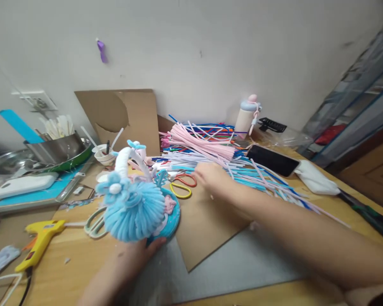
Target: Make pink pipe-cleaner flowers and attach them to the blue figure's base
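Observation:
A fluffy blue pipe-cleaner craft with a blue flower, a white arch and a round blue base stands at centre-left. My left hand is at the lower part of it, with the thumb at the base's front edge and the other fingers hidden behind the blue loops; its grip cannot be made out. My right hand, blurred, reaches over the brown cardboard sheet near scissors with orange and yellow handles. Its fingers are bent together, and anything in them is too small to name. Beyond it lie pink pipe cleaners.
A yellow glue gun and pale green-handled scissors lie on the left. Behind are a metal bowl, a small cup and upright cardboard. On the right are a phone and a bottle.

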